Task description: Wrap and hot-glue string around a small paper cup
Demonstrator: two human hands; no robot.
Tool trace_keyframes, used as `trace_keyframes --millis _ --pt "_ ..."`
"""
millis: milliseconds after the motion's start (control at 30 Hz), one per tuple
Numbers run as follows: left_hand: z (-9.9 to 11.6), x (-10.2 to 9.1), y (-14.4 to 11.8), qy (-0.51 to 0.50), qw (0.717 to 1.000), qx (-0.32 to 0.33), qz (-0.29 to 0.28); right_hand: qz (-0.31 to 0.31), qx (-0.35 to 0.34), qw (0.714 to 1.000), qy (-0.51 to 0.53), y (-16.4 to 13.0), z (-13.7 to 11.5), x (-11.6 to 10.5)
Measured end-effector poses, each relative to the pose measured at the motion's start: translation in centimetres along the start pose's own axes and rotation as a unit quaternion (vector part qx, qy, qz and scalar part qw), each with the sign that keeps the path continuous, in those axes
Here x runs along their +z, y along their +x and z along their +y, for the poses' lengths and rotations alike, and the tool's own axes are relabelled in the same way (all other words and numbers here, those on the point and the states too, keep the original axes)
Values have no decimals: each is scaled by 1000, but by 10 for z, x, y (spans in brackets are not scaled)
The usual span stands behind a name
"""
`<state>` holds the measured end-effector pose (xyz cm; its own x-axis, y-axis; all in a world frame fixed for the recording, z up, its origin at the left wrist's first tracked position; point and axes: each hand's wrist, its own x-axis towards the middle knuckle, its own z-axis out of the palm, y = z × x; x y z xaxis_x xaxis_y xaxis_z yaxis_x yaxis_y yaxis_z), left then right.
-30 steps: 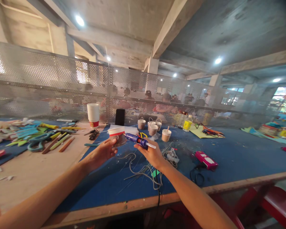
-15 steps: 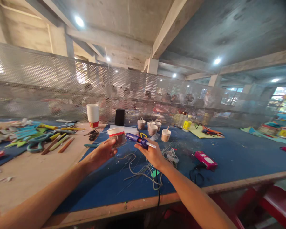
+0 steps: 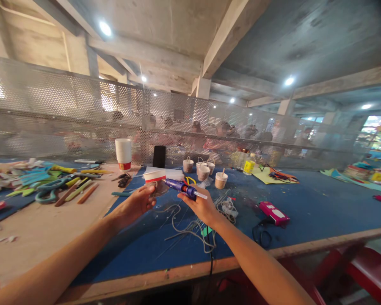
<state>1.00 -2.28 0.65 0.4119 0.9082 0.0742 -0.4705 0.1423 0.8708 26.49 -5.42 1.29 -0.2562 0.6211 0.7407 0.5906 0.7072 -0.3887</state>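
Concrete beams and a long perforated metal screen close off the far side of the room, with seated people dimly visible through it. Below runs a blue-covered worktop strewn with craft bits. Left of the hands lie scissors and coloured sticks, beyond them a stack of paper cups and several small finished pots, to their right a pink box, and beneath them loose cord. The left hand is curled around a red-banded paper cup, held above the worktop. The right hand grips a purple glue gun with its nozzle at the cup's side. Gluing appears to be the step in hand; a steady bead seems needed next.
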Motion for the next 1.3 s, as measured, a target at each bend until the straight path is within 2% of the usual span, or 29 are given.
trace_keyframes --millis 333,400,467,567,667,800,900,1133,1300 --pt "0 -4 2 -4 1000 10 -25 1 22 998 54 2 -1 -2" --pt "0 -6 2 -14 999 9 -29 7 45 995 89 3 -2 -3" --pt "1 -6 1 -20 1000 6 -21 4 101 986 135 5 0 -4" --pt "4 -2 -2 -16 1000 5 -1 15 191 953 234 9 6 -4" --pt "6 1 -4 -19 1000 7 8 53 246 906 339 14 15 -3" --pt "6 2 -4 -19 1000 0 9 69 322 859 391 16 33 -2" --pt "6 3 -4 -16 1000 -4 2 69 360 858 360 14 49 -1" --pt "6 6 -4 -11 1000 2 12 7 375 902 216 7 76 5" --pt "4 6 -5 6 1000 12 10 -55 360 931 7 4 82 4"
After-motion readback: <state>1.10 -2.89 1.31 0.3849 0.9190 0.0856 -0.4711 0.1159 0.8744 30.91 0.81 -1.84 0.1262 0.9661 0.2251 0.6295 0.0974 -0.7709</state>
